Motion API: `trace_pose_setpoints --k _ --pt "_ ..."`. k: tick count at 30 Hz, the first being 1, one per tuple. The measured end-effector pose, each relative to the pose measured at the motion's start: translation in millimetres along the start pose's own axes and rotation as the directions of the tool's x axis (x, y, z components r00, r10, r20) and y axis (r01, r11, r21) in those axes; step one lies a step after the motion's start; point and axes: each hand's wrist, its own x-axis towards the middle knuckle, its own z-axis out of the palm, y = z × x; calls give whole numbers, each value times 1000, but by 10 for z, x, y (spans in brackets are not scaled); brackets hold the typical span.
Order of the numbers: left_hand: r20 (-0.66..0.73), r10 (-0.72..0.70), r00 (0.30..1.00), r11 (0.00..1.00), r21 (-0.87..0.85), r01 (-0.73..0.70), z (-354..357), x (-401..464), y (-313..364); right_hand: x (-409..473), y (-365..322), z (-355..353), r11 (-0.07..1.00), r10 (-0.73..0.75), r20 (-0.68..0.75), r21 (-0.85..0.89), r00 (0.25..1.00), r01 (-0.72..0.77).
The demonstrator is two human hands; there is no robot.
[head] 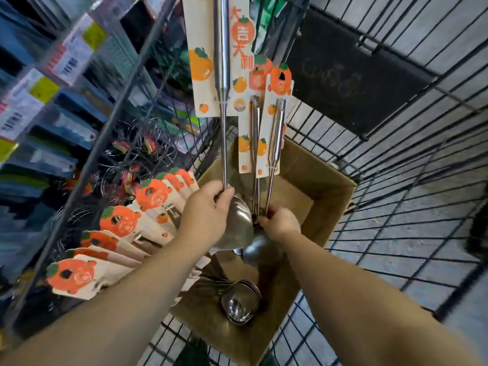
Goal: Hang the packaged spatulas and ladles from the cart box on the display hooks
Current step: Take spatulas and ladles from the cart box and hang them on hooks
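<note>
My left hand point(204, 212) grips the thin neck of a steel spatula point(221, 62), held upright with its white, orange-fruit card high above the cardboard box point(327, 207). My right hand point(280, 223) is closed on the lower shafts of two carded ladles point(276, 133), also upright, their bowls below the hand. The box sits in the wire cart point(396, 207) and holds more steel ladles point(241, 302). A row of several carded utensils point(118, 223) with orange hang tabs hangs on the display hooks at my left.
The wire display rack point(111, 120) runs diagonally at the left, with whisks point(137, 154) and packaged goods point(34, 107) behind it. A black flap point(348, 75) leans on the cart's far side. Grey tiled floor shows through the cart mesh.
</note>
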Motion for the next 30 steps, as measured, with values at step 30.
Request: trace_pose_setpoints --k 30 --pt "-307 310 900 935 -74 -348 -2070 -1932 1475 -3778 -1389 -1332 741 -585 -462 29 667 670"
